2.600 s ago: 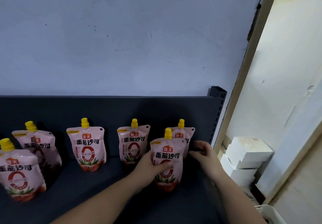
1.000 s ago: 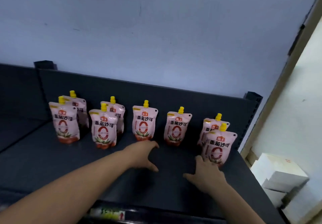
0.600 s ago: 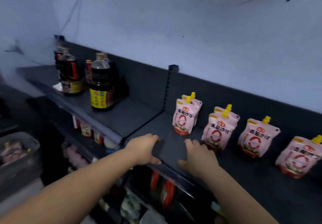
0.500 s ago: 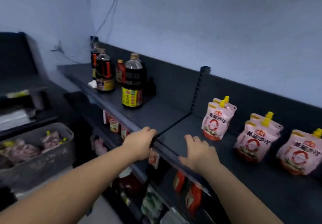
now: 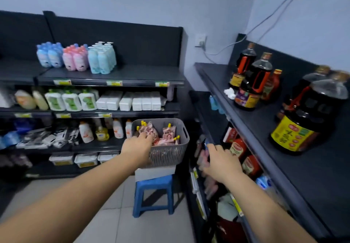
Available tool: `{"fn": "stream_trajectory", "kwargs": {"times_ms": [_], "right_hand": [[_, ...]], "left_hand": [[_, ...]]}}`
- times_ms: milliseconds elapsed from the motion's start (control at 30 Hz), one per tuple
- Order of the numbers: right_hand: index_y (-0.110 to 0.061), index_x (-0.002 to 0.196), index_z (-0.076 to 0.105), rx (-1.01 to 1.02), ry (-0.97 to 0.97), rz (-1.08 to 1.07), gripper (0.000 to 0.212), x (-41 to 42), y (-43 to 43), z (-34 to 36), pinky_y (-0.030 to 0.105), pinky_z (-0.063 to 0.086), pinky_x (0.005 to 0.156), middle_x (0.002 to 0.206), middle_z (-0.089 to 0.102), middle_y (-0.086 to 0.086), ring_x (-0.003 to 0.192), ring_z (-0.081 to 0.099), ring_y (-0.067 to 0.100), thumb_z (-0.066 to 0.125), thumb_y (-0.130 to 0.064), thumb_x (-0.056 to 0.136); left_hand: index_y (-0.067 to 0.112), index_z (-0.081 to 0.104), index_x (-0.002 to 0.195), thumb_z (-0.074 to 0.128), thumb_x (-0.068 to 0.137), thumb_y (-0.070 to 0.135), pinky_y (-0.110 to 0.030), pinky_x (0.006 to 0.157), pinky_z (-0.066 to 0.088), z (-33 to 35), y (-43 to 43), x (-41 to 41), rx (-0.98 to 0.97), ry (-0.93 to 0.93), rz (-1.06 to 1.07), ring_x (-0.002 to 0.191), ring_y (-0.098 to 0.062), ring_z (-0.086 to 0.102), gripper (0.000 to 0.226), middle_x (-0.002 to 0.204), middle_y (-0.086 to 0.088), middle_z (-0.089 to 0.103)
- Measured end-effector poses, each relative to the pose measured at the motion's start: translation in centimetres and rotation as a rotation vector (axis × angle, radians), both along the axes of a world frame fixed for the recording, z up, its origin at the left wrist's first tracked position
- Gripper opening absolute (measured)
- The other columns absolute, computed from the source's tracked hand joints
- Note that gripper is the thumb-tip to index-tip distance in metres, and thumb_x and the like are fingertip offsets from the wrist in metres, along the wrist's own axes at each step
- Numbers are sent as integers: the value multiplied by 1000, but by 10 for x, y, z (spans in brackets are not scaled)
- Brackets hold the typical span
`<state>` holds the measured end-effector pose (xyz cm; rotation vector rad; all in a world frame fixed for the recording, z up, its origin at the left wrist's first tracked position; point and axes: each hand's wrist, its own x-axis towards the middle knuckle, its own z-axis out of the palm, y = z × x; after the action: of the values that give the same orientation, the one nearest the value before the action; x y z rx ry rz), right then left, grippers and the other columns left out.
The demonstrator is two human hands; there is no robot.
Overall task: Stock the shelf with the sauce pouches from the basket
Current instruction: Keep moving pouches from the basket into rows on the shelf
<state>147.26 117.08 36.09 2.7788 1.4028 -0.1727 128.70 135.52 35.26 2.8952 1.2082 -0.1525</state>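
L hand (image 5: 137,145) reaches into grey basket (image 5: 168,154), fingers (image 5: 146,138) on sauce pouches (image 5: 168,132); can't tell if gripping one. R hand (image 5: 220,161) hangs loose, empty, right of basket.

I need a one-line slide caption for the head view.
Left hand reaches into the grey basket of sauce pouches.

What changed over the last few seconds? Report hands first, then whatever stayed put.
The left hand let go of the front pouch on the shelf and swung left to the grey basket, fingers now on the sauce pouches inside; a grip cannot be told. The right hand left the shelf top and hangs open by a lower shelf edge. The dark bottles stayed put.
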Motion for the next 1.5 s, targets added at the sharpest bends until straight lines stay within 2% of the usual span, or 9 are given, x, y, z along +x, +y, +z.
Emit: {"fn": "stream_trajectory", "kwargs": {"times_ms": [367, 633, 767, 833, 967, 1100, 1200, 1367, 1500], "right_hand": [[-25, 127, 39, -114, 101, 165, 54, 128, 203, -70, 45, 43, 92, 132, 49, 4, 122, 49, 31, 63, -46, 84], [-22, 131, 39, -280, 239, 132, 53, 187, 291, -137, 45, 49, 91, 132, 49, 7, 120, 50, 32, 60, -43, 87], [-23, 134, 38, -362, 237, 113, 53, 194, 332, -175, 39, 39, 75, 138, 46, 3, 124, 48, 29, 60, -43, 89], [-22, 132, 40, -371, 277, 92, 50, 195, 350, -195, 38, 44, 84, 141, 46, 4, 125, 50, 29, 58, -38, 88], [-13, 144, 36, -352, 449, 5, 64, 200, 385, -241, 37, 49, 97, 139, 52, 11, 124, 53, 31, 56, -29, 86], [-10, 127, 52, -298, 629, -57, 41, 195, 406, -281, 35, 51, 85, 123, 61, 15, 109, 62, 33, 52, -34, 94], [-16, 122, 55, -249, 651, -22, 33, 191, 434, -302, 37, 50, 94, 126, 60, 9, 118, 56, 28, 58, -28, 92], [-24, 145, 38, -95, 660, 111, 63, 178, 508, -319, 36, 48, 100, 141, 53, 2, 124, 54, 24, 65, -22, 89], [-17, 137, 42, -109, 557, 264, 56, 164, 544, -329, 42, 44, 101, 137, 53, 7, 126, 49, 30, 66, -20, 87]], "left_hand": [[19, 43, 130, 71, 79, 41, -43, 89, 50, -61, 153, 64, -121, 111, 299, 115, -31, 56, 63, 126, -7, 51], [18, 41, 132, 66, 82, 38, -43, 90, 48, -126, 239, 103, -257, 178, 345, 115, -32, 57, 59, 127, -9, 52], [18, 41, 135, 64, 84, 32, -43, 92, 49, -163, 289, 129, -335, 184, 338, 116, -32, 57, 58, 130, -8, 51], [17, 37, 139, 64, 85, 30, -42, 93, 49, -184, 310, 141, -395, 173, 332, 118, -32, 56, 62, 135, -9, 49], [15, 33, 142, 67, 84, 31, -42, 95, 48, -227, 343, 155, -579, 88, 397, 121, -32, 55, 69, 138, -12, 48], [15, 20, 149, 69, 83, 30, -43, 101, 46, -256, 358, 163, -681, -11, 524, 125, -32, 51, 84, 143, -14, 43], [11, 27, 137, 68, 83, 21, -41, 94, 47, -274, 364, 175, -689, -256, 659, 119, -35, 53, 68, 135, -17, 47], [14, 29, 125, 63, 84, 7, -35, 72, 48, -296, 364, 183, -600, -593, 836, 98, -39, 64, 54, 108, -12, 62], [25, 41, 129, 65, 84, 12, -36, 75, 49, -306, 372, 182, -578, -525, 730, 102, -31, 62, 53, 116, -6, 65]]}}
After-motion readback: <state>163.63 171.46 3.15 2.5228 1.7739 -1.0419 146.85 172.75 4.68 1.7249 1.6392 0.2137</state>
